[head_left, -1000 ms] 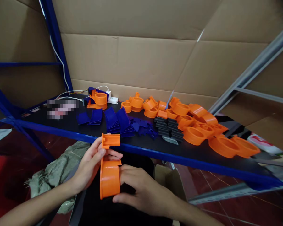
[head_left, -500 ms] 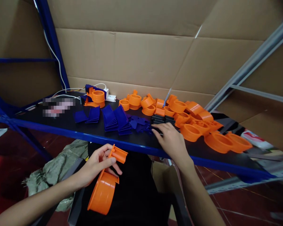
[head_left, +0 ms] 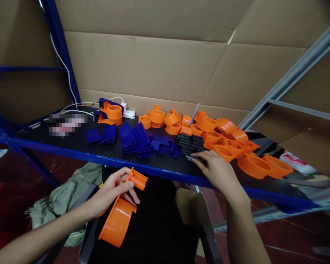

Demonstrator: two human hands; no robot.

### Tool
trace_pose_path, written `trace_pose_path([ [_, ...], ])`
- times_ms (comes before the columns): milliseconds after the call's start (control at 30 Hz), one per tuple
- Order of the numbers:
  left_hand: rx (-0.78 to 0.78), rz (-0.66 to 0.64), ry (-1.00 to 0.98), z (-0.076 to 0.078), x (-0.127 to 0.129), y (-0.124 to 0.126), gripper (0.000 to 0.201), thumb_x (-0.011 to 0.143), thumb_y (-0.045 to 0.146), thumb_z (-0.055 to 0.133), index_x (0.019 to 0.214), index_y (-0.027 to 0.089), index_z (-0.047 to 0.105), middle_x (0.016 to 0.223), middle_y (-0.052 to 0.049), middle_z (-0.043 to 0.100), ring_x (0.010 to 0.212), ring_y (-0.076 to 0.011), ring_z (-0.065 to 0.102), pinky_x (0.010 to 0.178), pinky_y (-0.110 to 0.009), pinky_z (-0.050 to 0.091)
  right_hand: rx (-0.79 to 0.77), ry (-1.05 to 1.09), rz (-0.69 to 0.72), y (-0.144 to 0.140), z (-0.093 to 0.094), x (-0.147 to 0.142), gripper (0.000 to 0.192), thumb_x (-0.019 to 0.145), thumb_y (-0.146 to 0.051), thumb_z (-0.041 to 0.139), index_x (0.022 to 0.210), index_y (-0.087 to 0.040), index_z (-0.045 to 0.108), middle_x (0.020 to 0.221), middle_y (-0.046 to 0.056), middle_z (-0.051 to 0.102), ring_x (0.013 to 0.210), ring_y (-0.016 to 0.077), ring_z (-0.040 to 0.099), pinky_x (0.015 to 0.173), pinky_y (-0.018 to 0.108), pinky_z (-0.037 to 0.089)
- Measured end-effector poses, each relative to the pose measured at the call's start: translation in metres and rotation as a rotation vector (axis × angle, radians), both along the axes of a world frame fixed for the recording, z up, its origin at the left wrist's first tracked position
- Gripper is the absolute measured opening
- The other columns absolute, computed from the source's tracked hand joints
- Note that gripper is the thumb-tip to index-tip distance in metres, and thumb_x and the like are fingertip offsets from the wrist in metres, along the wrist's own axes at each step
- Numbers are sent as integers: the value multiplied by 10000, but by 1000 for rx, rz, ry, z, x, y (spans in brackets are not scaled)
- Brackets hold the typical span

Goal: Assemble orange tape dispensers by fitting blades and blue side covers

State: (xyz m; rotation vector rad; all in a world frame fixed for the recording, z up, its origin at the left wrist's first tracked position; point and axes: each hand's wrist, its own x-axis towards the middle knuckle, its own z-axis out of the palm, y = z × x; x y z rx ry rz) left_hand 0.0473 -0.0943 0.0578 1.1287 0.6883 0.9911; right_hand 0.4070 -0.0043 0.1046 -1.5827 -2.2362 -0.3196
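A cardboard wall [head_left: 165, 69] backs the black bench [head_left: 71, 145] with its blue front rail, and the bench carries the parts in groups. To the right sprawls the biggest heap, the orange rings [head_left: 236, 146]; they overlap too much for an exact count, but well over a dozen show. Left of them stands a stack of black plates [head_left: 191, 143], several layers deep, their number not readable. Further left lie three small piles of blue plates [head_left: 126, 137] and a scatter of small blue pieces [head_left: 163, 143].

Below the bench edge, the left hand [head_left: 110, 194] has its grip closed on one orange cup [head_left: 118, 222] with a square tab at its rim, thumb and fingers pinching it near that tab, the cup tilted and hanging over the dark lap. The right hand [head_left: 217, 170] lies on the bench, fingers partly curled at the near foot of the black plates; whether they have pinched a plate I cannot tell.

The step looks like fetching one black plate to fit to the held cup. The next move calls for separating a single plate cleanly from the stack.
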Motion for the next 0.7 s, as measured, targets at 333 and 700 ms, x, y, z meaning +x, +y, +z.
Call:
trace_pose_path([
  [333, -24, -13, 5, -2, 0, 1, 232, 926, 331, 636, 1084, 182, 554, 776, -44, 729, 648, -191, 732, 626, -282, 583, 48, -17, -9, -6, -1, 2, 246, 954, -344, 519, 927, -230, 735, 991, 74, 734, 964, 266, 663, 741, 376, 504],
  [700, -32, -23, 11, -3, 1, 1, 238, 931, 334, 629, 1087, 175, 545, 734, -46, 730, 635, -181, 723, 623, -264, 574, -28, 153, -23, 1, 0, 21, 287, 906, -490, 585, 824, -233, 683, 875, 56, 704, 816, 231, 670, 674, 331, 470],
])
